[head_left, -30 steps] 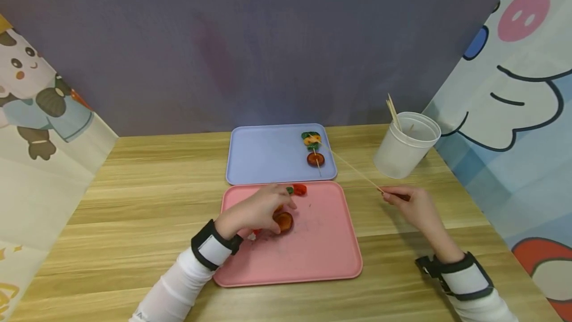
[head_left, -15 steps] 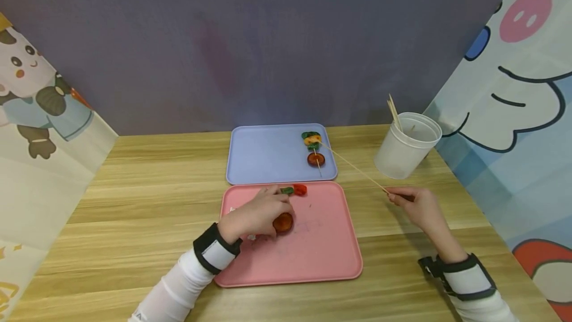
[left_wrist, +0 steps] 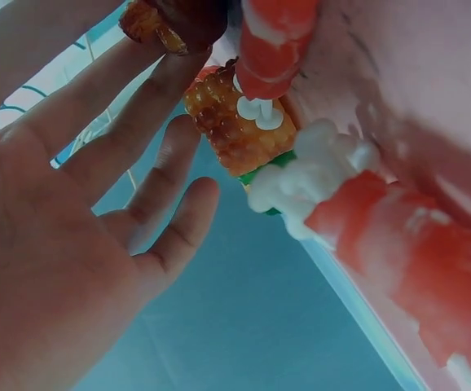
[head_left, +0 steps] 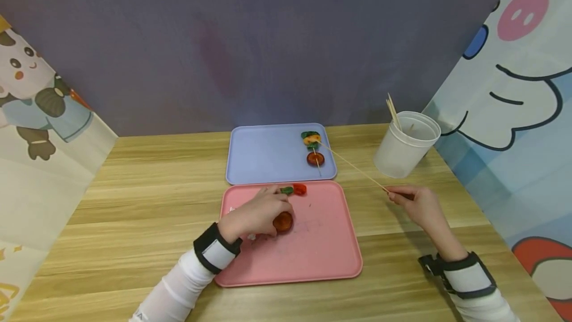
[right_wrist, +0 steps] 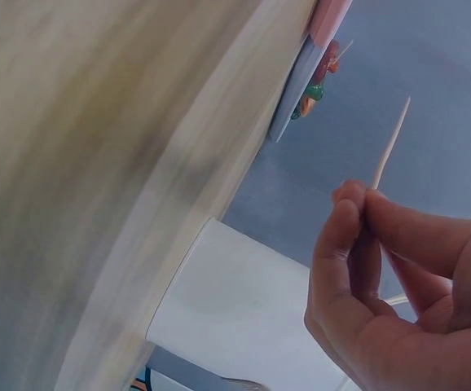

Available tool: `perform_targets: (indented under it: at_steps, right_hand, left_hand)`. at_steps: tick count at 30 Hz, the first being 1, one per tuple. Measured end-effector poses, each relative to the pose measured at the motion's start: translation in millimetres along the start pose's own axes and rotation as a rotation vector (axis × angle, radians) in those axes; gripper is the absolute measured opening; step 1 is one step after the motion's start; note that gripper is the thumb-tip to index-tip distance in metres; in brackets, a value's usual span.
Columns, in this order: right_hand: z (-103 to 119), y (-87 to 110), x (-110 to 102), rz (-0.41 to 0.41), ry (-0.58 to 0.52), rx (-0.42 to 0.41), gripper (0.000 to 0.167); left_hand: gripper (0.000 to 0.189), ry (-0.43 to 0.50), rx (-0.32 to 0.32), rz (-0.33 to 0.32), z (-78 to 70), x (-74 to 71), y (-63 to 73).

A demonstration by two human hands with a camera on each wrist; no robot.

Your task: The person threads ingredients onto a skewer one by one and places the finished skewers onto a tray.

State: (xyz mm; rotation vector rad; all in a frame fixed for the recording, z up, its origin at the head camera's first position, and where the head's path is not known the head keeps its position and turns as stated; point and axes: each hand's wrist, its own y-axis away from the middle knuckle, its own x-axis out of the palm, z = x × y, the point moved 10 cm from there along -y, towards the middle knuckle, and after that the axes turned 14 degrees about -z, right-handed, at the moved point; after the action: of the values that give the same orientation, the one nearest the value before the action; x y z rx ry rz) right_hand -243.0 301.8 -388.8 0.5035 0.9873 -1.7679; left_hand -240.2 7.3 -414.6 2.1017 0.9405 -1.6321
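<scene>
My left hand [head_left: 259,215] reaches over the pink tray [head_left: 321,262], its thumb and fingers around a glossy round brown toy mushroom [head_left: 283,222]. In the left wrist view the mushroom [left_wrist: 191,24] shows at the top edge, by the fingertips. A browned toy corn piece [left_wrist: 239,130] and red-and-white toy pieces [left_wrist: 415,269] with white knobbed ends lie close to that hand. My right hand [head_left: 414,205] pinches a thin wooden skewer [head_left: 353,167] between thumb and fingers, right of the tray. The skewer's point [right_wrist: 392,145] sticks out past the fingertips in the right wrist view.
Behind the pink tray lies a blue tray [head_left: 263,155] bearing a loaded skewer with a mushroom [head_left: 315,158] and green and yellow pieces. A white cup [head_left: 404,148] with several skewers stands back right. A red-and-green toy piece [head_left: 299,190] lies near the pink tray's back edge.
My left hand has shifted slightly, its fingers closing in around the mushroom. My right hand has moved slightly right with the skewer. Little differs over the last half second.
</scene>
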Motion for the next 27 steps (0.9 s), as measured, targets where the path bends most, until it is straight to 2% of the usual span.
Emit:
perform_targets:
  at_steps: [3, 7, 15, 19, 27]
  right_hand:
    - [0.6, -0.7, -0.1, 0.000, 0.015, -0.004, 0.016]
    - [2.7, -2.2, 1.1, 0.004, 0.024, -0.009, 0.017]
    - [12.8, -3.4, 13.1, 0.057, -0.015, -0.031, 0.017]
    - [20.6, -6.1, 14.2, 0.034, -0.004, -0.072, 0.015]
    - [32.8, -8.6, 15.8, 0.019, -0.024, -0.109, 0.015]
  left_hand:
    - [0.044, 0.012, -0.001, -0.020, 1.4, -2.5, -1.5]
    - [0.047, 0.048, -0.033, -0.070, 7.0, -11.5, -4.0]
    - [0.048, 0.152, -0.168, -0.197, 26.6, -34.9, -5.3]
    - [0.048, 0.148, -0.191, -0.270, 36.3, -45.6, -7.5]
    - [0.049, 0.162, -0.216, -0.348, 50.2, -60.5, -10.0]
